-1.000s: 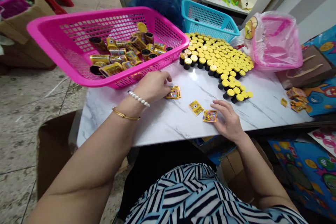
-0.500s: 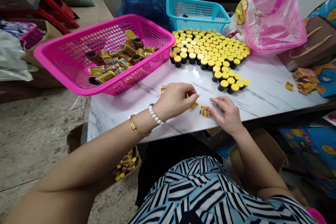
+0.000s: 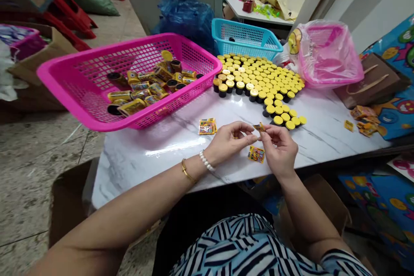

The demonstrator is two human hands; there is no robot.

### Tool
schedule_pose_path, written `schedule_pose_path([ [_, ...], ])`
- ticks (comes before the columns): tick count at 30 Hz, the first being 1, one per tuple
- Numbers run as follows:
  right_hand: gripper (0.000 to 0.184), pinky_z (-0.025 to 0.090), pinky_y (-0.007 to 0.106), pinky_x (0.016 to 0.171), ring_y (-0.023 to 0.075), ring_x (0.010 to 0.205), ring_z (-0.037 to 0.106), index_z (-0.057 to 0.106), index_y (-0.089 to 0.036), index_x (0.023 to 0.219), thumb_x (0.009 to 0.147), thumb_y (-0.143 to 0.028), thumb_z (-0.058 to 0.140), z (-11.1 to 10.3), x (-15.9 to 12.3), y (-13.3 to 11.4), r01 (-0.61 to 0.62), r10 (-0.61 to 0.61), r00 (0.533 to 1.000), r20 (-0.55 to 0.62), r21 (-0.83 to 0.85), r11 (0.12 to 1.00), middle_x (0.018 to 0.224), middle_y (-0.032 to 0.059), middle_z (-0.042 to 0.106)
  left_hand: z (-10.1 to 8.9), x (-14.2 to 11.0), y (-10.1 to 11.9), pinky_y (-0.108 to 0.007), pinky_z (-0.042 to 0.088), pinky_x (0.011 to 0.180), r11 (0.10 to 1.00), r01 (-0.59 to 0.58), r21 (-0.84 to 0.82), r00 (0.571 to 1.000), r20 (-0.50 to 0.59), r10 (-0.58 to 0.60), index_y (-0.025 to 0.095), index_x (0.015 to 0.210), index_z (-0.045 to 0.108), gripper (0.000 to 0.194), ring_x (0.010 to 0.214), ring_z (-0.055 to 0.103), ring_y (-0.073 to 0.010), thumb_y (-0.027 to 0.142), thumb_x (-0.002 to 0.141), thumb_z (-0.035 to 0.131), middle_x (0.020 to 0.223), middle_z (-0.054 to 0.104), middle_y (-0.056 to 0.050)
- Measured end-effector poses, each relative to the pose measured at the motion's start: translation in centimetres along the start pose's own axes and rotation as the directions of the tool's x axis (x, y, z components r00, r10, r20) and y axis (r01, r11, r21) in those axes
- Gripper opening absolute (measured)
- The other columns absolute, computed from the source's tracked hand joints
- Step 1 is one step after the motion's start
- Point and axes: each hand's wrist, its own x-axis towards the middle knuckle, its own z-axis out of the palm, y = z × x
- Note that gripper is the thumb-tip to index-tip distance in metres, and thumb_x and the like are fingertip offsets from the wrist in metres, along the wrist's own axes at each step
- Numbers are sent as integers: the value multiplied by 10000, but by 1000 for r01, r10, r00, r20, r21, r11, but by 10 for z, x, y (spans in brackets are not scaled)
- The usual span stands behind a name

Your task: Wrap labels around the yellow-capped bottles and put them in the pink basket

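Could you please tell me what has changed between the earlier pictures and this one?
The left hand and right hand came together above the marble table; the right now pinches a small yellow packet lifted from the tabletop. The packet stack and yellow-capped tubes stayed put.

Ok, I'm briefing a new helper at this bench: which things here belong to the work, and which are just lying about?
Part of the work: left hand, right hand, small yellow packet, stacked packets, yellow-lidded black containers, pink basket.
Probably lying about: teal basket, pink plastic bag, brown paper bag, blue plastic bag.
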Motion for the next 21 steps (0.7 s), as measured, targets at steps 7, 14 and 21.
schedule_pose_path([
  [7, 517, 606, 311, 664, 196, 856, 743, 570, -262, 1285, 863, -486, 767, 14, 12, 6, -331, 240, 924, 298, 311, 891, 1103, 73, 773, -19, 10, 12, -216, 352, 498, 999, 47, -26, 998, 53, -46, 158, 709, 652, 409, 530, 437, -80, 532, 815, 778, 586, 558, 20],
  [14, 304, 511, 269, 595, 122, 618, 583, 734, -205, 821, 807, -488, 844, -1, 42, -1, -385, 251, 850, 464, 220, 896, 718, -10, 694, -20, 4, 14, -241, 358, 551, 936, -123, 329, 990, 105, 93, 153, 683, 677, 350, 569, 475, -103, 391, 933, 621, 599, 608, -12],
  [21, 484, 370, 286, 544, 123, 565, 458, 640, -203, 643, 982, -548, 607, 20, 41, 13, -92, 136, 924, 358, -137, 986, 583, -26, 530, -25, 14, 3, -265, 459, 660, 896, -60, 441, 979, -148, 139, 180, 894, 760, 242, 680, 621, -143, 401, 923, 666, 828, 773, -41],
])
